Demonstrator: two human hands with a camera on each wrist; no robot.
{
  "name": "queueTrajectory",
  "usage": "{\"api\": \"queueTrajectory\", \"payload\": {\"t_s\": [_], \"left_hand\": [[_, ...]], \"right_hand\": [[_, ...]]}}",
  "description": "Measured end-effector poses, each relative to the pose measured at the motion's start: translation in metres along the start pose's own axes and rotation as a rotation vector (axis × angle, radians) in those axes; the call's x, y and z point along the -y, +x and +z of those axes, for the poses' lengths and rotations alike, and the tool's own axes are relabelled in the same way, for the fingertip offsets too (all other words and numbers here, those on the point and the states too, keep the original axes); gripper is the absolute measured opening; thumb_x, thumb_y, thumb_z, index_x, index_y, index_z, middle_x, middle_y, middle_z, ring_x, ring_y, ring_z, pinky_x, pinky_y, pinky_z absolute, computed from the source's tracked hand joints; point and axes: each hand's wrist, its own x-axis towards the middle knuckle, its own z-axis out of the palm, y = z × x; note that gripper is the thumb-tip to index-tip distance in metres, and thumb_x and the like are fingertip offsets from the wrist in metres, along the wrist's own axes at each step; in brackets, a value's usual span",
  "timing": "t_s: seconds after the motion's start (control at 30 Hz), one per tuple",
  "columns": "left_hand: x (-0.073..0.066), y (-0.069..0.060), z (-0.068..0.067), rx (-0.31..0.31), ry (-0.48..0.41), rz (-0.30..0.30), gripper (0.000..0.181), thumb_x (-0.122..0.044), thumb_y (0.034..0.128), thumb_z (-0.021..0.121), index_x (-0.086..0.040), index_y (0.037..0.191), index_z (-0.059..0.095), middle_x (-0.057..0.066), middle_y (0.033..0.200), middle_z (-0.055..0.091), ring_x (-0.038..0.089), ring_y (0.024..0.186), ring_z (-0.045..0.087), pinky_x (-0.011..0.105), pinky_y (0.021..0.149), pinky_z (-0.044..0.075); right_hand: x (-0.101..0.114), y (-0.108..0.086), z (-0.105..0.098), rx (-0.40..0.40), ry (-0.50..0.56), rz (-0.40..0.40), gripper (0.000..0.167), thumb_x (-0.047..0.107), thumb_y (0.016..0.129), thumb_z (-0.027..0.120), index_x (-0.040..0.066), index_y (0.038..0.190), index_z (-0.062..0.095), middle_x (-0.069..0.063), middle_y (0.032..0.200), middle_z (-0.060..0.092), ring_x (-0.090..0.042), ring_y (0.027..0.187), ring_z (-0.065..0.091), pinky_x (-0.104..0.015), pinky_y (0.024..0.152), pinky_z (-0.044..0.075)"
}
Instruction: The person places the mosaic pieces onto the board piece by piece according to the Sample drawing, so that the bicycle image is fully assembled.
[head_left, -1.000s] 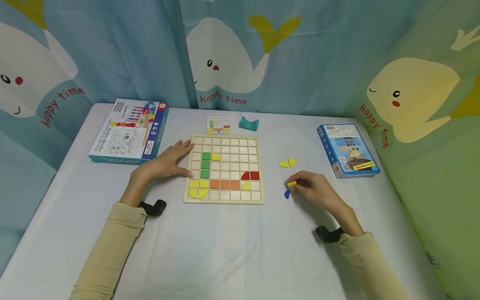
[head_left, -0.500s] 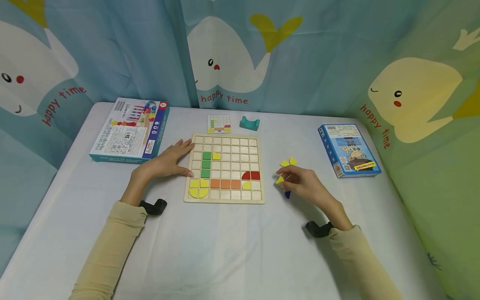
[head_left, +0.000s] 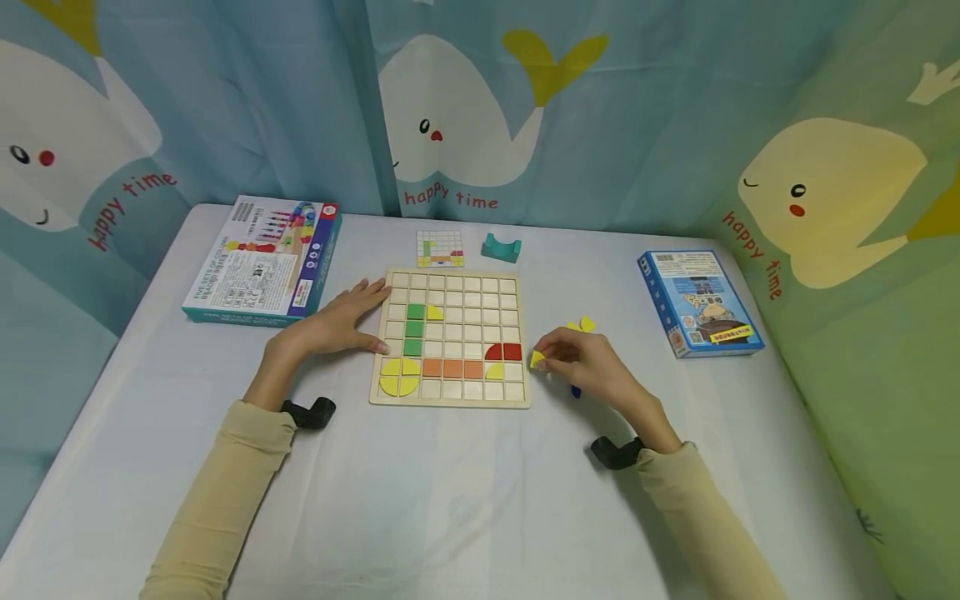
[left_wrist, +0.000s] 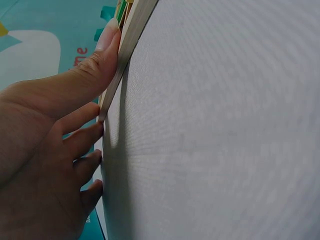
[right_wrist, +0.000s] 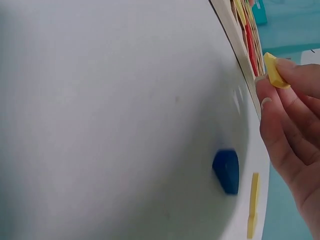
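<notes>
My left hand (head_left: pixel 335 323) rests against the left edge of a wooden grid board (head_left: pixel 480 312), its thumb touching the rim and its fingers fairly straight. Between thumb and fingertips, my right hand (head_left: pixel 588 367) pinches a yellow quarter-circle piece (right_wrist: pixel 276 72) just off the board's right edge. On the board lie green squares (head_left: pixel 414 329), orange squares (head_left: pixel 453 368), red pieces (head_left: pixel 512 352) and several yellow quarter-circles (head_left: pixel 400 377), some of them forming a full circle. A blue piece (right_wrist: pixel 227 171) lies on the table beneath the right hand. Loose yellow pieces (head_left: pixel 587 323) lie behind that hand.
Behind the board are a printed pattern card (head_left: pixel 440 248) and a teal stand (head_left: pixel 501 248). One large box (head_left: pixel 258 262) lies at the back left, and a smaller blue box (head_left: pixel 701 302) lies at the right. A whale-print curtain (head_left: pixel 637 125) hangs behind the table.
My right hand has carried the yellow quarter-circle left, from beside the blue piece to the board's right edge. The left hand has stayed on the board.
</notes>
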Motion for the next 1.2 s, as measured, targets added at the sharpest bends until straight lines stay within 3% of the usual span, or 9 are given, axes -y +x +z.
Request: {"api": "queueTrajectory", "payload": {"t_s": [0.2,0.7,1.03,1.2], "left_hand": [[0.001,0.0,0.0,0.001,-0.005,0.001,0.104,-0.037,0.0888,0.08,-0.01,0.166,0.016,0.012,0.174,0.006,0.038,0.16,-0.005,0.059,0.129,-0.002],[0.001,0.0,0.0,-0.005,-0.001,0.002,0.104,-0.036,0.0882,0.081,-0.009,0.166,0.017,0.012,0.174,0.006,0.038,0.16,-0.004,0.058,0.13,-0.001],[0.0,0.001,0.0,-0.004,0.003,0.0,0.104,-0.036,0.0886,0.08,-0.009,0.166,0.016,0.012,0.174,0.006,0.038,0.16,-0.004,0.057,0.13,-0.001],[0.0,0.001,0.0,0.0,0.005,-0.006,0.104,-0.035,0.0885,0.081,-0.009,0.166,0.016,0.012,0.174,0.005,0.038,0.16,-0.004,0.058,0.13,-0.001]], "right_hand": [[0.004,0.007,0.008,-0.011,-0.011,-0.052,0.016,0.003,0.09,0.077,0.004,0.106,0.075,-0.008,0.095,0.076,-0.018,0.084,0.069,-0.029,0.077,0.06],[0.01,0.015,0.024,0.036,-0.001,-0.108,0.01,0.003,0.089,0.079,0.007,0.098,0.078,-0.003,0.088,0.075,-0.015,0.079,0.063,-0.022,0.07,0.055],[0.012,0.013,0.027,0.05,-0.003,-0.083,0.006,0.003,0.089,0.078,0.007,0.094,0.077,-0.003,0.089,0.074,-0.016,0.079,0.061,-0.022,0.069,0.054],[0.011,0.013,0.028,0.029,-0.028,-0.131,0.008,0.001,0.088,0.079,0.005,0.094,0.077,-0.005,0.092,0.074,-0.015,0.079,0.061,-0.021,0.069,0.054]]}}
